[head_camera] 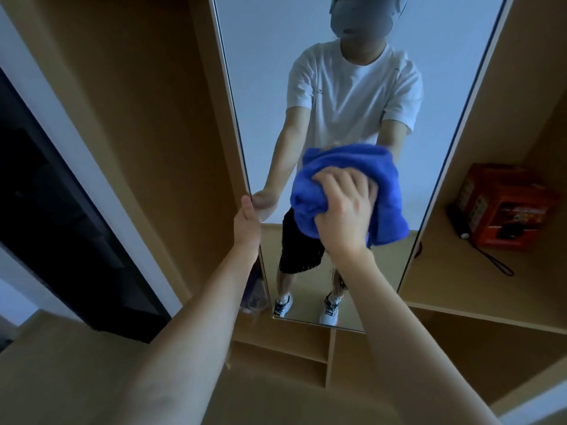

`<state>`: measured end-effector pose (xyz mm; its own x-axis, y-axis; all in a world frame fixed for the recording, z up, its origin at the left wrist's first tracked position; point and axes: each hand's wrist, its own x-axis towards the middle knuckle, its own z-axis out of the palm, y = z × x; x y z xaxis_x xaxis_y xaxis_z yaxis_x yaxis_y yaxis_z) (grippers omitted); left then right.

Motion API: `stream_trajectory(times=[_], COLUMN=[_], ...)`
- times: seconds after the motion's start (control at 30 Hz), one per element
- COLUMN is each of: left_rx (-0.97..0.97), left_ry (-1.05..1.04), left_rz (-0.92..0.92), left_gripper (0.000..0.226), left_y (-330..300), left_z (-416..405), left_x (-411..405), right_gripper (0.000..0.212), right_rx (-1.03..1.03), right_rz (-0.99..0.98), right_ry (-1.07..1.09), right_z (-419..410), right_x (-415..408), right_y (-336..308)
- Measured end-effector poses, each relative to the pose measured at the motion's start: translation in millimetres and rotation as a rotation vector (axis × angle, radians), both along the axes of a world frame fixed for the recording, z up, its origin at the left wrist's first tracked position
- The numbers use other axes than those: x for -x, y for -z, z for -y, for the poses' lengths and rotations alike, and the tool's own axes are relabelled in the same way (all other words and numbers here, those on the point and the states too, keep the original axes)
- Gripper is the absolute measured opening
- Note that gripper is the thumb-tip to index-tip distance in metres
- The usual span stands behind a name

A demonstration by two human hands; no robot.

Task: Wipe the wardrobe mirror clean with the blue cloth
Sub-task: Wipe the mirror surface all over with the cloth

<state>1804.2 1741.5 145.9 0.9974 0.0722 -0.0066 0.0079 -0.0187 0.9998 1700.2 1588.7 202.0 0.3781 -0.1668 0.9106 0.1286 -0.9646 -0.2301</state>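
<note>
A tall wardrobe mirror [264,87] stands in front of me on a wooden wardrobe, reflecting a person in a white T-shirt and black shorts. My right hand [343,207] grips a bunched blue cloth [389,191] and presses it against the glass at the mirror's middle. My left hand [248,216] holds the mirror's left edge, fingers curled round it at about the same height. The cloth hides part of the glass behind it.
Open wooden shelves flank the mirror. A red box [503,210] with a black corded item beside it sits on the right shelf. Low cubbyholes [294,357] lie under the mirror. A dark panel [61,210] stands at the far left.
</note>
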Motion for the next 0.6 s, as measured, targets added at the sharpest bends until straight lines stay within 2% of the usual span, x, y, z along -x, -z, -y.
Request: stream_trajectory(times=[0.17, 0.27, 0.33, 0.4, 0.5, 0.6], left_rx=[-0.086, -0.096, -0.085, -0.071, -0.051, -0.047], left_ry=[-0.021, -0.024, -0.019, -0.029, -0.008, 0.003], left_rz=[-0.015, -0.010, 0.014, 0.029, 0.034, 0.035], left_gripper=[0.066, 0.066, 0.066, 0.065, 0.065, 0.065], left_y=[-7, -6, -4, -3, -2, -1], left_z=[4, 3, 2, 1, 1, 2], left_x=[-3, -3, -3, -4, -6, -8], right_gripper=[0.043, 0.035, 0.027, 0.029, 0.028, 0.024], right_rx=[0.045, -0.033, -0.121, -0.180, -0.123, -0.093], right_rz=[-0.272, -0.373, -0.310, -0.174, 0.040, 0.082], right_ry=[-0.006, -0.090, -0.125, -0.139, -0.116, -0.005], right_z=[5, 3, -3, -7, 3, 26], right_x=[2, 6, 10, 16, 20, 15], right_y=[82, 81, 59, 27, -19, -30])
